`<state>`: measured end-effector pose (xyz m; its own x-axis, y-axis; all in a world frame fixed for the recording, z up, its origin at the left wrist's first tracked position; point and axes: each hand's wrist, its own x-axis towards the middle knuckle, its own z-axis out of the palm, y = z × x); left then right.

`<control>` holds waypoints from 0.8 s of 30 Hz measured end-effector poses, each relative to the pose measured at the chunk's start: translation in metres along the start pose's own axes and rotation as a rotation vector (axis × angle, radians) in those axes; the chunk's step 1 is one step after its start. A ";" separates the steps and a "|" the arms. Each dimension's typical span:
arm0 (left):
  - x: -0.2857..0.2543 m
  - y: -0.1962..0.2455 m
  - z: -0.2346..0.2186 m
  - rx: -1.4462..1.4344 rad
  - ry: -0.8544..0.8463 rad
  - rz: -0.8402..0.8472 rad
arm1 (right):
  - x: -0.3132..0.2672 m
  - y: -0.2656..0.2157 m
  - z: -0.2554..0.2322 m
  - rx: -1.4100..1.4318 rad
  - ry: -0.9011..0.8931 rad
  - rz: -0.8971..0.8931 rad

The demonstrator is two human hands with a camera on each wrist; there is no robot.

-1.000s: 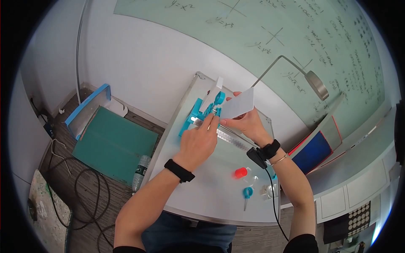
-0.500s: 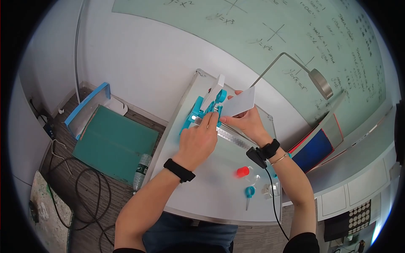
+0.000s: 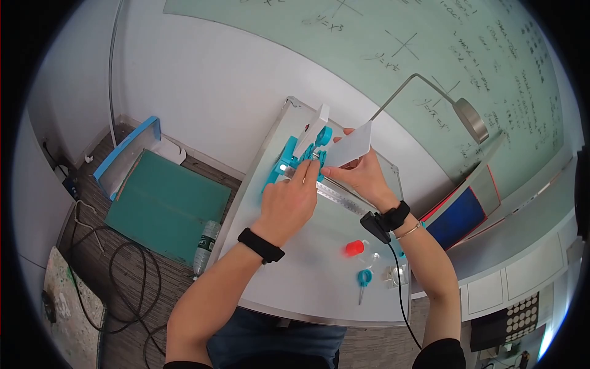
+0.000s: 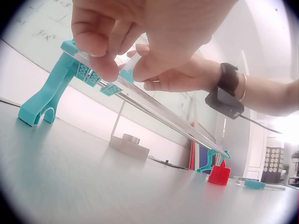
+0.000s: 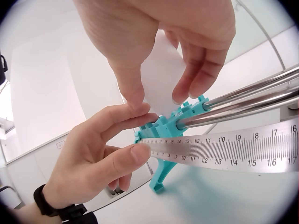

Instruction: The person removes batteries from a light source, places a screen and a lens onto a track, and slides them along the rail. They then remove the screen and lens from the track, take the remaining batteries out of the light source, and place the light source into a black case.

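Note:
A teal-ended rail with metal rods (image 5: 243, 99) and a clear ruler (image 5: 224, 148) runs across the table. My left hand (image 3: 289, 200) pinches at a teal slider (image 4: 88, 76) near the rail's far end, its thumb against the ruler's edge. In my right hand (image 3: 367, 179), a white card (image 3: 352, 147) is gripped between thumb and fingers and stands tilted above the sliders. The card's lower edge is close to the teal pieces, partly hidden by the fingers. A teal ring holder (image 3: 323, 136) and a white block (image 3: 311, 130) stand just left of the card.
Towards the table's near right lie a red cylinder (image 3: 354, 248), a teal ring on a pin (image 3: 364, 278) and a small clear piece (image 3: 393, 277). A desk lamp (image 3: 471, 120) arches over the back right. A cable (image 3: 401, 301) hangs from the right wrist.
My view has shifted slightly. Both hands stay at the rail's far end, the left on the slider and the right on the card, with hardly any movement.

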<state>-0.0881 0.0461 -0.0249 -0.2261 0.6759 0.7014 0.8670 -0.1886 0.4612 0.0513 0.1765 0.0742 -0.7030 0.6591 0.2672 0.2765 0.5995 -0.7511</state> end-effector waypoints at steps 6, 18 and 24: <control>0.000 0.000 -0.001 0.011 0.003 0.003 | -0.001 0.002 0.000 -0.006 0.010 -0.001; -0.001 0.000 0.000 0.007 0.015 0.003 | 0.008 -0.007 -0.004 -0.088 -0.081 0.060; 0.000 0.003 -0.001 -0.005 0.007 -0.005 | 0.008 0.019 -0.001 -0.097 -0.132 0.084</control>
<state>-0.0860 0.0445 -0.0231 -0.2336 0.6720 0.7028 0.8638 -0.1885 0.4673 0.0520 0.1936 0.0629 -0.7526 0.6475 0.1195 0.3955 0.5896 -0.7042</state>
